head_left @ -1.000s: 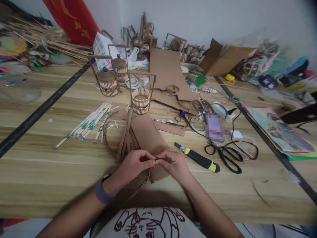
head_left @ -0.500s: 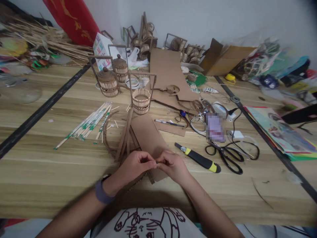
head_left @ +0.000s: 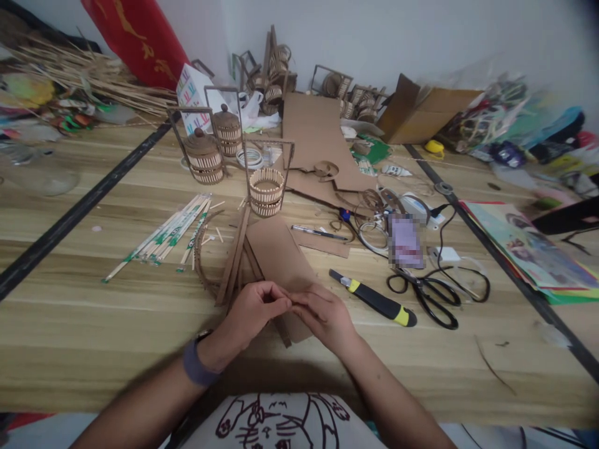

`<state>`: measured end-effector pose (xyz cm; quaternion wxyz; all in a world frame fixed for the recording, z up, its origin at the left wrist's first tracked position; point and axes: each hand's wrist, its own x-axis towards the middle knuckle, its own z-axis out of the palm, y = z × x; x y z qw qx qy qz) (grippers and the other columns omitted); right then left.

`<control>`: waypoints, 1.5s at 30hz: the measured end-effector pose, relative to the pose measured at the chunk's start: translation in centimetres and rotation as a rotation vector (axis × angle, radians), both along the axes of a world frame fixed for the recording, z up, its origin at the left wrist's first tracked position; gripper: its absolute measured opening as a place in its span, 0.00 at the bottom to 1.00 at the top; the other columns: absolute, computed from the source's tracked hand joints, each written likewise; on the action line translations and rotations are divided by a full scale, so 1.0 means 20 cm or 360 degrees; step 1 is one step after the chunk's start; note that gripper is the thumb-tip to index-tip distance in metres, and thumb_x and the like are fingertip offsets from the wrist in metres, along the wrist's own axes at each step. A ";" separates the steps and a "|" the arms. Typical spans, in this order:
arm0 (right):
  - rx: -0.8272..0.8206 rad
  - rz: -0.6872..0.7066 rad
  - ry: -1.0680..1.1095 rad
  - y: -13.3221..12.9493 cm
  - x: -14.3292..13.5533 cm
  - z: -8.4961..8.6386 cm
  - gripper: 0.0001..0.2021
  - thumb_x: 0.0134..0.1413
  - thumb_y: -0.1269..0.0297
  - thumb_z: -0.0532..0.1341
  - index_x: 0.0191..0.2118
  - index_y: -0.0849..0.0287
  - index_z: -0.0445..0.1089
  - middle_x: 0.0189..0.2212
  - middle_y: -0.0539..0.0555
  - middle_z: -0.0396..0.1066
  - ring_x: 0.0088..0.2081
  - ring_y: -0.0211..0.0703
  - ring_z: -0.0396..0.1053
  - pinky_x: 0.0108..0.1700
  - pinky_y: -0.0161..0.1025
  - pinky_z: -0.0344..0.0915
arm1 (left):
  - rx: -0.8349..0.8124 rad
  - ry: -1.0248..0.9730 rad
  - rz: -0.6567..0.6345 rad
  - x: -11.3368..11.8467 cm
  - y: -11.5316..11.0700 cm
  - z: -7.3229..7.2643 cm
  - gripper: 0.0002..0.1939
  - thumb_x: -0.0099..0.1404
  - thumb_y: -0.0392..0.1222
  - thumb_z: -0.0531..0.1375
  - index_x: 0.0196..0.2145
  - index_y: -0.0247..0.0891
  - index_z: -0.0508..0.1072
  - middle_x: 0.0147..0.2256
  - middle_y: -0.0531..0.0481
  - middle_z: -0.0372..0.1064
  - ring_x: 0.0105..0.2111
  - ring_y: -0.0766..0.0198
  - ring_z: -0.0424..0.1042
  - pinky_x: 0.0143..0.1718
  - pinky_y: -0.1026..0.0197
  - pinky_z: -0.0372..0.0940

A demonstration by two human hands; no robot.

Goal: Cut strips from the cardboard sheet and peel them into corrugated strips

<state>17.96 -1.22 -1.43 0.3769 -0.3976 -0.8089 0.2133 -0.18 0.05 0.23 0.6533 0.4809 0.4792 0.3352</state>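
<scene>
My left hand (head_left: 262, 307) and my right hand (head_left: 325, 312) meet fingertip to fingertip over a piece of brown cardboard (head_left: 281, 249). Both are closed in a pinch, and whatever lies between the fingers is too small or too hidden to name. Brown cardboard strips (head_left: 234, 259) lie just beyond my left hand, some running beneath it. A curled strip with a ridged edge (head_left: 200, 259) is left of them. Beyond the cardboard stands a small bucket of short sticks with a tall square handle (head_left: 266, 192). To the right of my right hand lies a yellow and black utility knife (head_left: 374, 299).
Black-handled scissors (head_left: 433, 296), a phone (head_left: 406, 242) and cables lie to the right. Wrapped chopsticks (head_left: 171, 234) are spread on the left. Two lidded buckets (head_left: 204, 159) stand behind them. A pen (head_left: 319, 232) and a large cardboard sheet (head_left: 311, 128) are farther back.
My right fingers have straightened and flattened against the left fingertips, where they were more curled before. Both hands have shifted very slightly. The things on the table look the same.
</scene>
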 end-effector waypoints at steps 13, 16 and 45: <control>-0.0002 -0.0111 0.0089 -0.02 -0.02 0.03 0.15 0.64 0.68 0.55 0.51 0.54 0.74 0.37 0.57 0.77 0.38 0.44 0.75 0.40 0.38 0.73 | -0.0114 -0.0179 0.0151 0.02 -0.01 0.01 0.13 0.48 0.47 0.69 0.23 0.35 0.73 0.23 0.52 0.69 0.26 0.66 0.64 0.31 0.64 0.59; 0.0018 -0.0143 0.0077 -0.02 -0.02 0.04 0.13 0.64 0.68 0.56 0.49 0.55 0.75 0.36 0.57 0.77 0.37 0.43 0.75 0.39 0.38 0.73 | -0.0153 -0.0220 0.0166 0.02 -0.01 0.01 0.13 0.47 0.47 0.69 0.23 0.35 0.75 0.24 0.52 0.70 0.26 0.66 0.65 0.32 0.63 0.60; -0.0148 -0.0127 0.0146 0.00 0.00 -0.01 0.05 0.58 0.66 0.63 0.32 0.57 0.76 0.24 0.52 0.72 0.27 0.39 0.71 0.27 0.33 0.67 | -0.0068 -0.0110 0.0006 0.00 -0.02 -0.01 0.07 0.51 0.43 0.66 0.24 0.36 0.77 0.26 0.51 0.74 0.28 0.64 0.68 0.34 0.63 0.61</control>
